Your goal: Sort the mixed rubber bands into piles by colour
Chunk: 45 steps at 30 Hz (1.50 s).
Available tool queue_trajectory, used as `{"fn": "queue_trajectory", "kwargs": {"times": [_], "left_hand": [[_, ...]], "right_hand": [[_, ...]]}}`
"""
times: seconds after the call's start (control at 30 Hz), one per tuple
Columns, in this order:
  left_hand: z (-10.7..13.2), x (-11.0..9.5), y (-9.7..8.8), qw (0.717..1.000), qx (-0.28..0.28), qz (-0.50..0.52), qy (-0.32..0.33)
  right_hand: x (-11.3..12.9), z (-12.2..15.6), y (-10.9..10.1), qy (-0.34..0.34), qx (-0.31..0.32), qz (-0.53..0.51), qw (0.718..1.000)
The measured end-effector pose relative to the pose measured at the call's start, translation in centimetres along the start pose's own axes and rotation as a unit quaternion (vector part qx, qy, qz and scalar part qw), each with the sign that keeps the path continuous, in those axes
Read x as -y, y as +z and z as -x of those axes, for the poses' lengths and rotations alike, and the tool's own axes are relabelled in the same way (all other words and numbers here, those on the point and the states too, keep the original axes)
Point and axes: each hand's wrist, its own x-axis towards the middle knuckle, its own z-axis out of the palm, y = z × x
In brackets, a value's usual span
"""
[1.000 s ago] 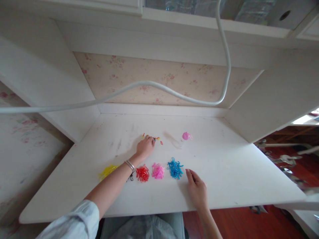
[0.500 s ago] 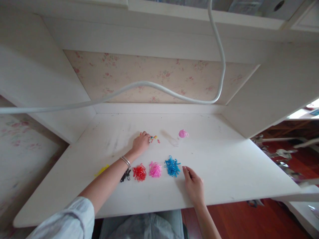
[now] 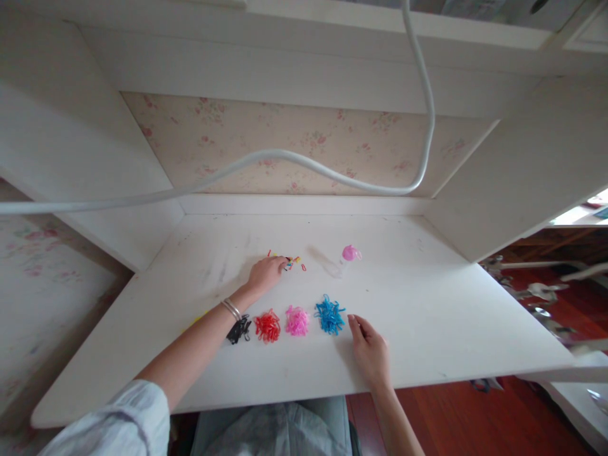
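My left hand (image 3: 266, 273) reaches over the white desk (image 3: 427, 304) with its fingers curled at a small mixed cluster of coloured rubber bands (image 3: 295, 263); what it pinches, if anything, is hidden. My right hand (image 3: 370, 354) lies flat on the desk near the front edge, fingers together, just right of a blue pile of bands (image 3: 329, 315). A pink pile (image 3: 297, 320), a red pile (image 3: 267, 326) and a black pile (image 3: 239, 329) sit in a row left of the blue one. A yellow pile is mostly hidden behind my left forearm.
A clear plastic bottle (image 3: 327, 263) lies on its side with its pink cap (image 3: 350, 253) beside it. A thick white cable (image 3: 304, 161) hangs across the alcove. White side panels close in the desk left and right. Red floor and metal clutter (image 3: 536, 294) show at right.
My left hand has drawn slightly back and left from the mixed cluster. The black pile now shows beside my wrist, and the yellow pile is covered by my forearm. The right hand stays put.
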Motion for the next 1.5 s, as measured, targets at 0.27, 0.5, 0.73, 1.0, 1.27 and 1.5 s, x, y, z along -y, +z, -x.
{"fn": "queue_trajectory", "kwargs": {"times": [0.27, 0.5, 0.73, 1.0, 1.27, 1.5], "left_hand": [[1.7, 0.0, -0.1, 0.999, 0.027, 0.015, 0.022], [2.0, -0.1, 0.0, 0.999, 0.02, 0.028, 0.021], [1.9, 0.1, 0.1, 0.998, 0.015, 0.053, 0.02], [1.8, 0.4, 0.4, 0.996, 0.013, 0.087, 0.027], [1.8, 0.3, 0.7, 0.994, -0.001, 0.1, 0.038], [1.6, 0.6, 1.1, 0.993, -0.011, 0.098, 0.061]], "right_hand": [[-0.2, 0.0, 0.1, -0.013, -0.003, -0.001, 1.0], [-0.2, 0.1, 0.2, -0.012, -0.006, -0.014, 1.0], [-0.3, 0.1, 0.2, -0.017, -0.009, -0.009, 1.0], [-0.1, 0.1, 0.1, -0.02, -0.004, -0.009, 1.0], [-0.2, 0.1, 0.2, -0.019, -0.007, -0.017, 1.0], [-0.2, 0.0, 0.2, -0.019, -0.003, -0.006, 1.0]]}}
